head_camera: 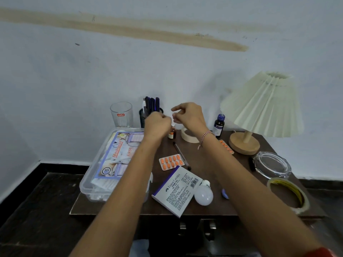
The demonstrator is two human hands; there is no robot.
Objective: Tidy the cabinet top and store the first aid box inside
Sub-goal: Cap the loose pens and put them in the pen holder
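First aid box (111, 160) lies below-left of left grip (157, 125) and right grip (187, 115), both curled, holdings unclear.

We log: pale wall (74, 71), tan streak (130, 29) across its upper part | dark floor (37, 210) | cream pleated lamp (263, 106) on round wooden base (243, 144) | drinking glass (121, 115) just left of black pen holder (142, 115) full of dark pens (152, 104) | glass ashtray (272, 166) near lamp base.
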